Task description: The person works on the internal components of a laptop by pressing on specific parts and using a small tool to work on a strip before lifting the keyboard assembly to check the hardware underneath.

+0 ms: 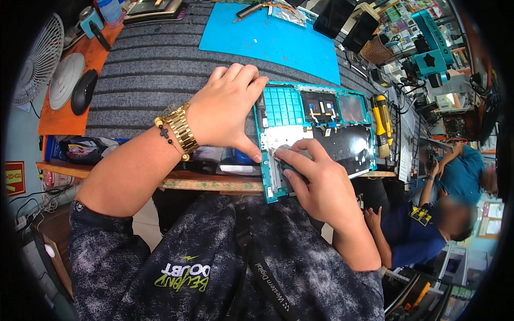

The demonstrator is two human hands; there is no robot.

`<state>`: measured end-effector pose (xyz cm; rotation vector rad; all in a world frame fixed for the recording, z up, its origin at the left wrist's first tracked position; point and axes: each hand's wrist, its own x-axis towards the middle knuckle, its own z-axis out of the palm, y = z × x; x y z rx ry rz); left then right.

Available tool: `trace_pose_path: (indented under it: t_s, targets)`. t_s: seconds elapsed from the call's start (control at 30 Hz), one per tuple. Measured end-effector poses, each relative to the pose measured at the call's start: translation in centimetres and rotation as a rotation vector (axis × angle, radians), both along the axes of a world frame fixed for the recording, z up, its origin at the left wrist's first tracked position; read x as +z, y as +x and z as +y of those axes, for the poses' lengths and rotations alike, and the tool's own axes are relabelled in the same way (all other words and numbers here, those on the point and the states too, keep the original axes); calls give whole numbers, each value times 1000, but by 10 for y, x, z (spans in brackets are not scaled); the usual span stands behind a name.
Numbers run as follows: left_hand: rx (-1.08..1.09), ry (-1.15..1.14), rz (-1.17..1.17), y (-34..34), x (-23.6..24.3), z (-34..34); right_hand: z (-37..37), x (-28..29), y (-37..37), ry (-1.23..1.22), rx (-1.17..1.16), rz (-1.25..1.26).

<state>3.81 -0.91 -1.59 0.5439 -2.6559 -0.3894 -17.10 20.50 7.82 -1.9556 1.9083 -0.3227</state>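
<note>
A teal laptop chassis [284, 107], seen from its inner side, lies tilted across the table's near edge, its lower corner jutting out toward me. It has a ribbed teal section, a black touchpad part with ribbon cables and a silvery plate. My left hand [222, 115] grips the chassis by its left side, thumb low on the rim and fingers at the far corner. My right hand [324, 179] is closed over the silvery plate, fingertips pressed on a small dark grey piece [286, 155], possibly a cloth or pad; its kind is mostly hidden under the fingers.
Grey ribbed matting [150, 64] covers the table, with a blue work mat [267, 40] farther back. Right of the chassis lie a yellow-handled tool [382, 120] and a brush [384, 150]. A black mouse [84, 92] and a fan [40, 61] are left. Two people sit at right.
</note>
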Motion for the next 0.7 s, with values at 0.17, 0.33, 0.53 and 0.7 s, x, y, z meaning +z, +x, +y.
trace_pose_path:
  t_s: [0.17,0.33,0.53,0.7]
  targets:
    - [2,0,2,0,0,0,9,-5,6,-25,27,47]
    - [4,7,0,-1,1,1,12,-7,9,-23,21,86]
    - [7,15,-9,-1,2,1,12,-7,10,-29,32,101]
    - [6,16,-9,-1,2,2,14,-12,12,-93,58,144]
